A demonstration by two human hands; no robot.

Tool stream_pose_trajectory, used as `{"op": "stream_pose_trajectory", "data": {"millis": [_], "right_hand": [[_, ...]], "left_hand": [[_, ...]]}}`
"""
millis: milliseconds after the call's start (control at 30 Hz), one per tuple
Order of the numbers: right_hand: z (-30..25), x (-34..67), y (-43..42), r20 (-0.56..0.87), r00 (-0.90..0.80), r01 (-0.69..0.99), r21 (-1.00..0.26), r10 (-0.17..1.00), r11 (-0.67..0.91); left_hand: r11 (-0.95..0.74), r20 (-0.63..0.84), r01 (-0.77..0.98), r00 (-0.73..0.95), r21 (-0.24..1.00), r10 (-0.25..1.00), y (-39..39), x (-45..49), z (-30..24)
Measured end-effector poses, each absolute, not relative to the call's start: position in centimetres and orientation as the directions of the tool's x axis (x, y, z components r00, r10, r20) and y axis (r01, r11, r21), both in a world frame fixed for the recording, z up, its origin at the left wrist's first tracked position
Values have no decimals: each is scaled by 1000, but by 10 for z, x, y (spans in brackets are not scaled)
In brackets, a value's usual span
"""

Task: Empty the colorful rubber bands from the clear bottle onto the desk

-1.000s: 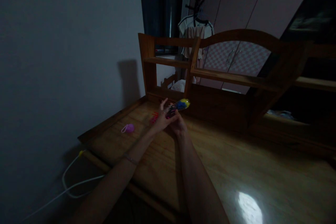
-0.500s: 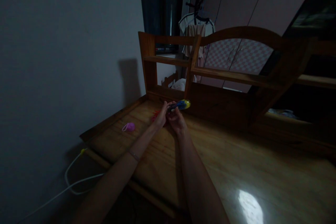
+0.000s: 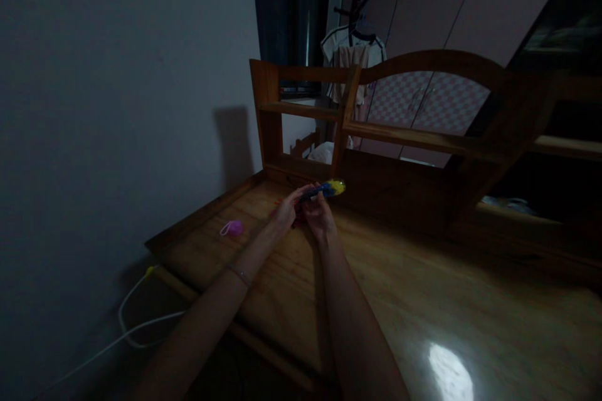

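Observation:
Both my hands meet over the far left part of a wooden desk (image 3: pixel 376 288). My right hand (image 3: pixel 320 218) is closed round the dark handle end of a small blue and yellow toy (image 3: pixel 328 188), whose yellow tip points right. My left hand (image 3: pixel 288 208) pinches the near end of the same toy with its fingers. Something red and pink (image 3: pixel 278 205) lies on the desk just under and left of my left hand, mostly hidden. A thin bracelet (image 3: pixel 239 274) sits on my left wrist.
A small pink object with a loop (image 3: pixel 231 228) lies on the desk to the left. A wooden shelf unit (image 3: pixel 423 138) rises along the desk's back edge. A white cable (image 3: pixel 132 326) hangs by the wall at the left. Clothes (image 3: pixel 350 56) hang behind.
My left hand's fingers, spread a second ago, have closed onto the toy. Both hands and the toy have shifted slightly right and up.

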State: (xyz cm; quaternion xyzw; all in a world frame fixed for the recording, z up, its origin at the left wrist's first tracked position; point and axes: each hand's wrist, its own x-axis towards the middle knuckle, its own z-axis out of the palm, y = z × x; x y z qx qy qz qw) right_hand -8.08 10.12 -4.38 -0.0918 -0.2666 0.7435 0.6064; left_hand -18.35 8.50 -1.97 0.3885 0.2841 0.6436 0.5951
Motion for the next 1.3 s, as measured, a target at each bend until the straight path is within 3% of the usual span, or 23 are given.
{"op": "stream_pose_trajectory", "data": {"millis": [467,633,833,1300], "right_hand": [[-45,-81,102,164,-180,-817,-573,970,-55],[-43,-88,101,170,-183,-797,-602,968,-45],[-43,-90,101,162,-165,-793,-609,973,-33],[-42,-88,100,174,-139,-790,-613,975,-4]], "left_hand": [[-163,117,-471,-125,867,985,89,-192,-30],[-134,15,-402,-285,906,958,85,-194,-33],[-133,-5,-315,-401,940,916,85,-200,-39],[-154,-58,-389,-481,909,875,88,-205,-39]]}}
